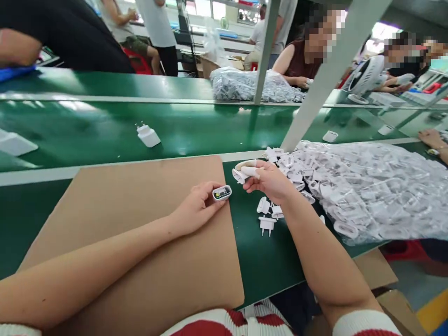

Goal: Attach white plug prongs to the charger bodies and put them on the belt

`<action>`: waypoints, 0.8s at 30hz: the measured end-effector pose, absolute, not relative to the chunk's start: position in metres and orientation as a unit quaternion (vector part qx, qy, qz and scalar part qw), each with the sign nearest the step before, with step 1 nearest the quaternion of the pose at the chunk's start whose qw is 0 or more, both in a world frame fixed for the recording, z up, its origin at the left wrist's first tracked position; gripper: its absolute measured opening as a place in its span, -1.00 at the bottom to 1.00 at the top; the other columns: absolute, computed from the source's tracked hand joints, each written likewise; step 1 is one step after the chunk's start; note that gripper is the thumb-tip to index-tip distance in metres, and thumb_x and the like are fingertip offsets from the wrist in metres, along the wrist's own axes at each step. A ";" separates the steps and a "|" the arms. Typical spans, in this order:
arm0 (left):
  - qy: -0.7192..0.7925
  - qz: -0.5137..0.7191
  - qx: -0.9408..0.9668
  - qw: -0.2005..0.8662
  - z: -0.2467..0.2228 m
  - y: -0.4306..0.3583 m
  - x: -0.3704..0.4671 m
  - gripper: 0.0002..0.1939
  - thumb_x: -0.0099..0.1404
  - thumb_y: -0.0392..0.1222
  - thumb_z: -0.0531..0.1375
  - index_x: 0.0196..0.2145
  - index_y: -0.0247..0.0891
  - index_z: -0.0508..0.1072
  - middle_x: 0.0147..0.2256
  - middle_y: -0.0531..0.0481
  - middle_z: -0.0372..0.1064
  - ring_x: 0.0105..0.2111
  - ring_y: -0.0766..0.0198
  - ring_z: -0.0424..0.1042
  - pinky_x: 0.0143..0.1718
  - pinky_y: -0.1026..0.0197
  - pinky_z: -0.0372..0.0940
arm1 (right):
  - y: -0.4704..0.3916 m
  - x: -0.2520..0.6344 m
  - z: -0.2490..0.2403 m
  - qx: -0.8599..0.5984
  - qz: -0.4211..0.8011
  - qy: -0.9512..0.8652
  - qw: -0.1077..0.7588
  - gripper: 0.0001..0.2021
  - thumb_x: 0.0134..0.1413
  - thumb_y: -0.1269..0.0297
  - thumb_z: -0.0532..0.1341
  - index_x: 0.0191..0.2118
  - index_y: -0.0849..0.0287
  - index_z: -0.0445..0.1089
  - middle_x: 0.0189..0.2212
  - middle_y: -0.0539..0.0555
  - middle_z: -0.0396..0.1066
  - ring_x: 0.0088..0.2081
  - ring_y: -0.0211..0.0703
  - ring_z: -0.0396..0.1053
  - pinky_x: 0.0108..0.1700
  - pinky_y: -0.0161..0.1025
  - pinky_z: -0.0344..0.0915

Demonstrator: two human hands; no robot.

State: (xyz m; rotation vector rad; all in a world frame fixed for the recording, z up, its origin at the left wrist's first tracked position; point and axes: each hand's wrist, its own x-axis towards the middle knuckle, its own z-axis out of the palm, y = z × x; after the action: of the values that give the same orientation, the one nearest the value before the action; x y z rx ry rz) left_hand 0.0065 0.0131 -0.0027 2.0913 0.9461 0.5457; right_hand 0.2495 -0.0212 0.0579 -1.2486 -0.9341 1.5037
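Observation:
My left hand is closed around a white charger housing, its open end showing a circuit board inside. It is at the right edge of a brown cardboard sheet. To its right, my right hand, with white covers on some fingers, pinches a white plug cap above the green bench. The two parts are apart. Several loose plug caps lie below my right hand, among them one with two pins. More are partly hidden behind my right wrist.
A large clear bag of white plug caps spreads over the bench at right. Beyond is a green conveyor belt carrying a white charger. A slanted metal post rises ahead. Co-workers sit across, near another bag.

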 end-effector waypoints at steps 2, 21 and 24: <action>0.363 0.227 0.829 0.361 -0.005 0.009 0.004 -0.58 0.41 0.13 0.25 0.10 -0.13 0.46 0.07 -0.17 0.50 0.13 -0.11 0.41 0.24 -0.21 0.28 | -0.024 0.246 0.056 -0.499 0.626 -0.399 0.447 -0.74 -0.03 0.22 0.49 -0.18 0.15 0.62 -0.37 0.01 0.60 -0.38 -0.29 0.56 -0.26 -0.34 0.54; 0.280 0.285 0.827 0.394 0.000 0.020 0.003 -0.75 0.34 0.03 0.27 -0.23 -0.22 0.55 -0.27 -0.06 0.51 -0.16 0.09 0.44 -0.07 0.09 0.35 | -0.052 0.201 0.043 -0.532 -0.032 -0.808 0.253 -0.84 0.39 0.35 0.22 -0.20 0.07 0.56 -0.34 0.09 0.38 -0.28 -0.08 0.28 -0.25 -0.15 0.25; 0.278 0.288 0.828 0.393 0.000 0.021 0.003 -0.75 0.34 0.03 0.28 -0.26 -0.22 0.56 -0.30 -0.04 0.50 -0.18 0.11 0.43 -0.10 0.11 0.34 | -0.049 0.199 0.039 -0.527 -0.046 -0.813 0.243 -0.81 0.42 0.33 0.20 -0.22 0.09 0.56 -0.34 0.09 0.38 -0.29 -0.07 0.23 -0.26 -0.15 0.22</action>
State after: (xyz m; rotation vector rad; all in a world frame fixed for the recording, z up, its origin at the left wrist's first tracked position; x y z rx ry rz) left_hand 0.0032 0.0212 0.0003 2.1010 0.7067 0.7316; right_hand 0.1987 -0.0493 0.0394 -1.4389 -2.2229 -0.1265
